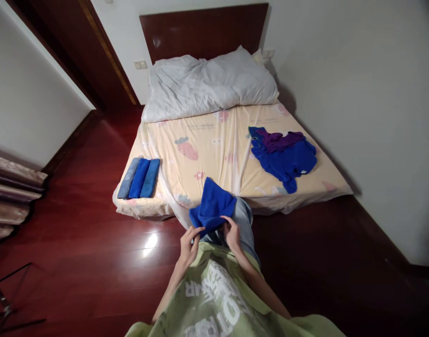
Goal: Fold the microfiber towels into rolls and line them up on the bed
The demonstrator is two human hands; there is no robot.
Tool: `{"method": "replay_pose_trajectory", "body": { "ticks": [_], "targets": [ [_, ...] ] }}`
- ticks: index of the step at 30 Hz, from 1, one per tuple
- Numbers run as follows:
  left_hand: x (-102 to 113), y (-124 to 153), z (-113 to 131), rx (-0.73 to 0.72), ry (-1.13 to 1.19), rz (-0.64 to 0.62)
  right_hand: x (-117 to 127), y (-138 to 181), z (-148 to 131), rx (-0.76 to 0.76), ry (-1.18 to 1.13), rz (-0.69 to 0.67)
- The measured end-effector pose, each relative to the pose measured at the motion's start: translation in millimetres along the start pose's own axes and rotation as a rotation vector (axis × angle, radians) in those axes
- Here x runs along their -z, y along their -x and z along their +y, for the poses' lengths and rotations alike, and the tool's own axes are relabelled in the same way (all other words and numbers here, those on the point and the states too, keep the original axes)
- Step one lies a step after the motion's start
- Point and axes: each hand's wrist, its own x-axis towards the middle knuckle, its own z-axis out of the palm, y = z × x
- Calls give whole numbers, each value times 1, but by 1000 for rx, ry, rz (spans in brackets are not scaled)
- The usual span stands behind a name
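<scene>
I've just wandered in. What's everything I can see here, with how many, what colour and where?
Held cloth: one, blue, between the hands
Rolled or folded cloths: three, blue shades, bed's left side
Loose pile: one, blue and purple, bed's right side; pieces uncountable
Bed sheet: one, cream with pink prints, on the bed
Bedding: white, bunched near the headboard; count unclear
Headboard: one, dark brown, far end
Wall plates: two, pale, flanking the headboard
Door: one, dark brown, upper left
Curtain: one, striped, left edge
Stand: one, dark, lower left, partly visible
Floor: one, dark red, around the bed
Shirt: one, green, bottom centre
Trousers: one pair, light blue, below the cloth
Left hand, right hand: two, bare, gripping the cloth
</scene>
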Motion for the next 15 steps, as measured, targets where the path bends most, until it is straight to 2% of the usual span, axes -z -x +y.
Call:
{"method": "replay_pose_trajectory", "body": {
  "ticks": [2,5,8,10,15],
  "targets": [
    [10,-2,5,-26,-23,96,11,-10,8,-79,32,62],
    [28,-8,7,-102,-67,282,30,-25,5,-49,92,191],
    [44,-15,3,-175,-147,457,49,-34,-14,62,140,346],
    [51,-20,-1,-188,-218,529,59,-37,-32,156,173,464],
    [56,-25,-19,-175,-336,590,81,-40,-73,461,249,693]
  ]
}}
